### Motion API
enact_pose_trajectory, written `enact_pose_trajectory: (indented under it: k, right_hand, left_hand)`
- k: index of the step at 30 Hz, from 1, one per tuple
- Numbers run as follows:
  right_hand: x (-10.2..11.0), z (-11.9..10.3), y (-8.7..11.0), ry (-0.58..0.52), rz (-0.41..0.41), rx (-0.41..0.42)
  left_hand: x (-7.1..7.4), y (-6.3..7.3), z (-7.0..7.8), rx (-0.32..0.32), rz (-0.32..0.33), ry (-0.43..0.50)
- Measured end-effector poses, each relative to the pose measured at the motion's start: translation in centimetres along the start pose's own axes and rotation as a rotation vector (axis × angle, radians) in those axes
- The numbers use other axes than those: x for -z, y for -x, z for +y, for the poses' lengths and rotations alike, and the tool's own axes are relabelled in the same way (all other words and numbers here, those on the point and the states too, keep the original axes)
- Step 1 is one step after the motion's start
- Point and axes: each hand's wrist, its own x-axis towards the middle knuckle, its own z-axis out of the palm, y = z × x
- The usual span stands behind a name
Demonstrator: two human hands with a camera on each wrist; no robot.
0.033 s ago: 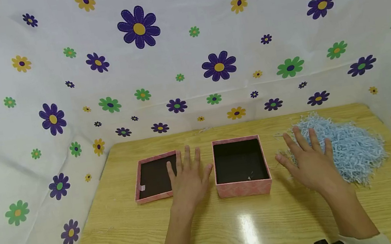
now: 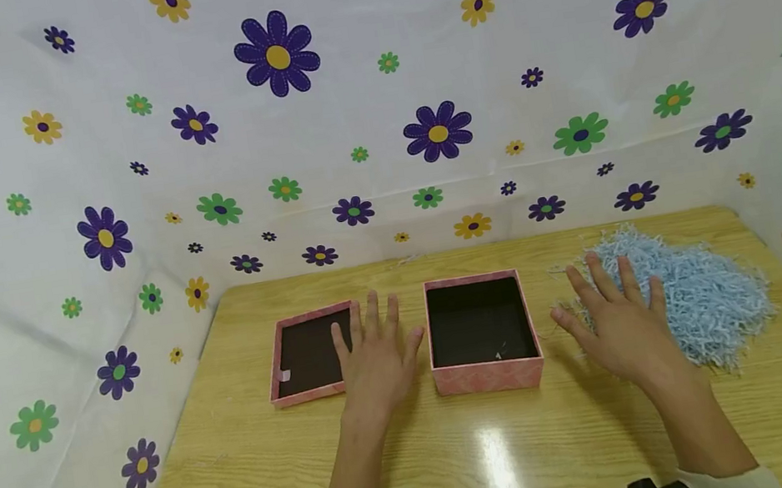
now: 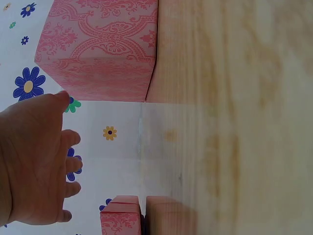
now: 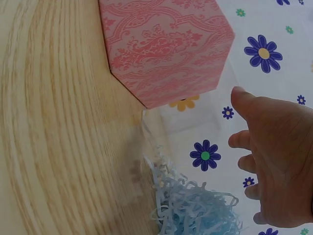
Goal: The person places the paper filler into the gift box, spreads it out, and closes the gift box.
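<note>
A pink patterned box point(image 2: 489, 377) with a black inside stands without its lid in the middle of the table; a few tiny pale scraps lie in it. To its left lies the box's lid point(image 2: 276, 379), inside up, with a small pale tab at one edge. My left hand point(image 2: 377, 368) hovers with spread fingers between lid and box, covering the lid's right side in the head view. My right hand point(image 2: 624, 331), fingers also spread, is above the table between the box and a heap of light blue shredded paper point(image 2: 717, 296). Both hands hold nothing.
The wooden table point(image 2: 260, 483) reflects a bright light near its front. A white cloth with printed flowers point(image 2: 354, 98) hangs behind the table and along both sides. Stray paper shreds lie near the heap, beside the box's right side.
</note>
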Motion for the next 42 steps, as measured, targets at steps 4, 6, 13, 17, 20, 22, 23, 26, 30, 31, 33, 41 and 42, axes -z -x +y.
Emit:
enact_pose_trajectory:
  k: [4, 6, 13, 17, 20, 22, 23, 26, 30, 31, 33, 41, 42]
  right_hand:
    - [-0.3, 0.1, -0.1, 0.010, -0.002, -0.002]
    - [-0.5, 0.3, -0.2, 0.018, -0.001, -0.005]
    - [-1.1, 0.7, -0.1, 0.015, 0.003, -0.011]
    - [-1.0, 0.6, -0.2, 0.005, 0.003, -0.015]
    - [-0.7, 0.7, -0.2, -0.009, 0.010, -0.017]
    - [-0.5, 1.0, -0.1, -0.016, 0.022, -0.019]
    - [-0.3, 1.4, -0.1, -0.021, 0.031, -0.020]
    - [0.2, 2.7, 0.1, -0.032, 0.063, -0.033]
    - [1.0, 5.0, 0.6, -0.048, 0.093, -0.073]
    - [1.2, 5.5, 0.7, -0.053, 0.096, -0.084]
    - [1.4, 6.6, 0.9, -0.054, 0.095, -0.113]
    - [1.6, 8.6, 1.2, -0.027, 0.085, -0.140]
    - [1.6, 8.6, 1.2, -0.032, 0.088, -0.143]
  left_hand:
    - [0.1, 0.1, -0.1, 0.031, 0.016, 0.003]
    - [0.2, 0.1, -0.2, 0.044, 0.028, 0.003]
    - [0.3, 0.4, -0.4, 0.050, 0.040, 0.024]
    - [0.1, 0.2, -0.4, 0.043, 0.025, 0.047]
    - [0.0, 0.1, -0.1, 0.030, 0.005, 0.128]
    - [0.0, 0.0, 0.2, 0.012, -0.012, 0.226]
    - [0.1, 0.0, 0.4, -0.005, -0.013, 0.283]
    - [0.2, 0.0, 1.0, -0.070, -0.025, 0.482]
    - [-0.3, -0.2, 1.7, -0.125, -0.088, 0.777]
    - [-0.5, -0.3, 1.9, -0.132, -0.102, 0.836]
    - [-0.8, -0.4, 2.1, -0.136, -0.129, 0.936]
    - [-2.1, -0.6, 2.6, -0.182, -0.151, 1.054]
    - [-2.3, -0.7, 2.6, -0.187, -0.143, 1.058]
